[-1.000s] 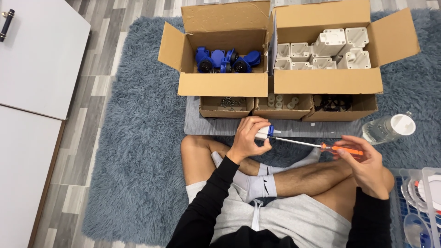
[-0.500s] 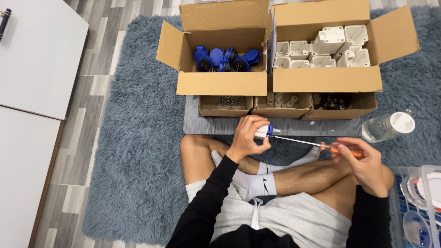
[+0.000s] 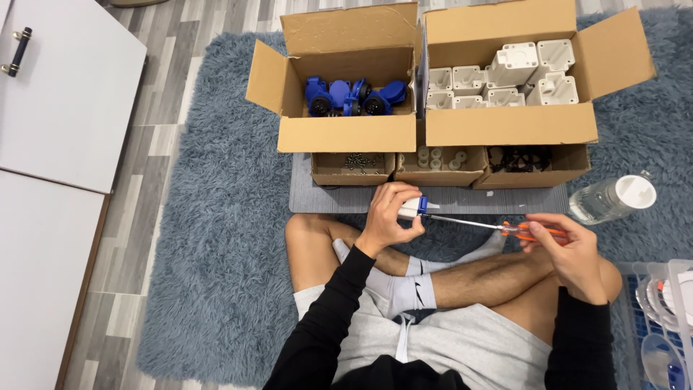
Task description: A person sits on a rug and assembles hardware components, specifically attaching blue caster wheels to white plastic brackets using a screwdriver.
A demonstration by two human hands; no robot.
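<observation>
Almost nothing shifts against the earlier frames: the left hand (image 3: 386, 213) stays clenched around the small white-and-blue part (image 3: 413, 208) above the crossed legs, and the right hand (image 3: 567, 249) keeps gripping the orange-handled screwdriver (image 3: 498, 228), its tip at the part's right end, so the screw-driving looks ongoing. The cardboard boxes (image 3: 346, 133) sit unmoved farther off.

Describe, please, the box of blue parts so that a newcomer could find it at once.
On the grey-blue shaggy rug, two large open cardboard boxes stand side by side beyond the seated person's knees. The left box is the one: it holds dark blue round parts, whereas its neighbour holds white blocky ones.
</observation>
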